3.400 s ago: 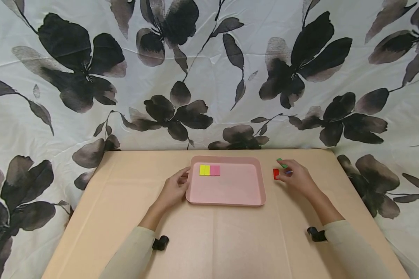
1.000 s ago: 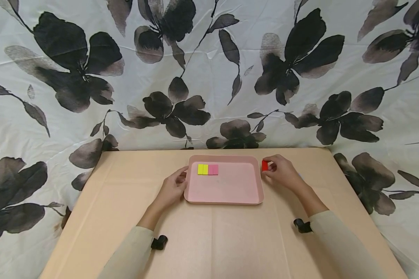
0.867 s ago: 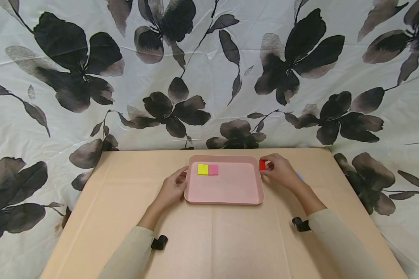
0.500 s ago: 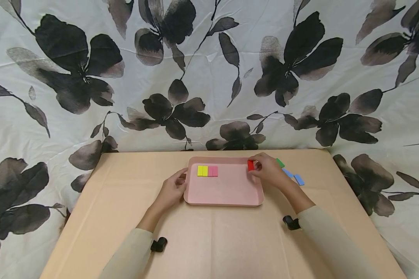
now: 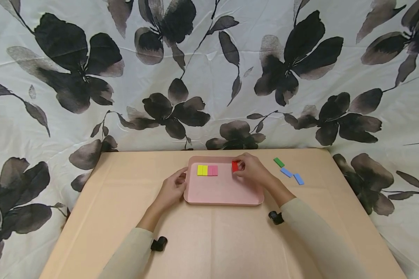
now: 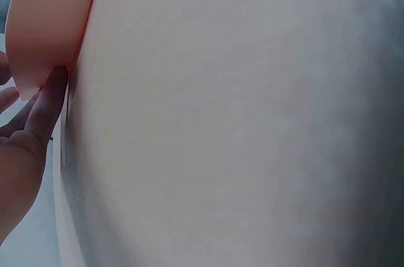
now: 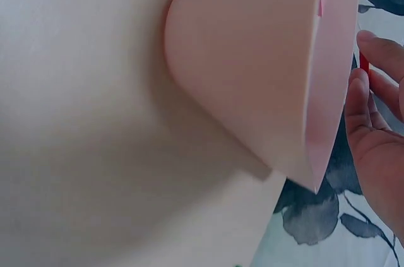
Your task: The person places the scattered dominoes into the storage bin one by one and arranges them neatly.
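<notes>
Left hand (image 5: 170, 190) grips tray (image 5: 224, 197) by its left end; a tug there could, we judge, skew the yellow pair (image 5: 202, 170) and pink pair (image 5: 212, 170). Rightward, over the tray, we see red piece (image 5: 234, 166) pinched in right hand (image 5: 251, 169): slack fingers could drop it, overshooting could bump pink.

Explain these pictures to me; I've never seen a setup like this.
There is no machine: a person works with bare hands. The wide view comes from a camera worn on the head, the two close ones from a camera on each wrist. On the table stands a pink tray holding two yellow pieces and two pink pieces in a row. To its right lie one green piece and two blue pieces. The left hand holds the tray's left edge; the right hand pinches something red within the tray's outline.
</notes>
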A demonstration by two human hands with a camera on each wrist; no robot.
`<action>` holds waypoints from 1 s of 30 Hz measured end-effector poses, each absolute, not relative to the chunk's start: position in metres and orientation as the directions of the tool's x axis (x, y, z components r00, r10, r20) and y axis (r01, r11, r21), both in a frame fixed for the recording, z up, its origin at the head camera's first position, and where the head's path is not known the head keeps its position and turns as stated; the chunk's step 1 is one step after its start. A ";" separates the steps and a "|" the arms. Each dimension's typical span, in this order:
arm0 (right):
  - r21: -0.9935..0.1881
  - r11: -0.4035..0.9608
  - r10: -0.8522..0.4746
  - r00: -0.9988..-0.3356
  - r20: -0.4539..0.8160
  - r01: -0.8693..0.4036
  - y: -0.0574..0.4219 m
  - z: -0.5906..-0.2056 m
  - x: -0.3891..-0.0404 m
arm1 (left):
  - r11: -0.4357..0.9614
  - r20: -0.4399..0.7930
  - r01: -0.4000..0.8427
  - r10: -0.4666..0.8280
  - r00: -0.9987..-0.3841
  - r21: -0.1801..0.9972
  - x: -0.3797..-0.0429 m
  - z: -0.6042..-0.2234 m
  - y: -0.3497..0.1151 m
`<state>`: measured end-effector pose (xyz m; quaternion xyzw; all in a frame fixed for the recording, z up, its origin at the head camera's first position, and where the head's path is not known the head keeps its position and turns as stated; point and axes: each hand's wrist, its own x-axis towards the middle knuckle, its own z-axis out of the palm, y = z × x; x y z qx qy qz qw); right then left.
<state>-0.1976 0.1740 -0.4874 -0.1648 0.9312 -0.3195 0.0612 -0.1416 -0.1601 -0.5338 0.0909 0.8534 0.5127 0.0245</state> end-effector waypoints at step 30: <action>-0.644 0.726 -0.373 -0.925 -0.074 -0.241 0.130 -0.525 -0.219 | 0.473 0.065 0.141 0.172 -0.983 0.870 -0.146 -0.536 -0.158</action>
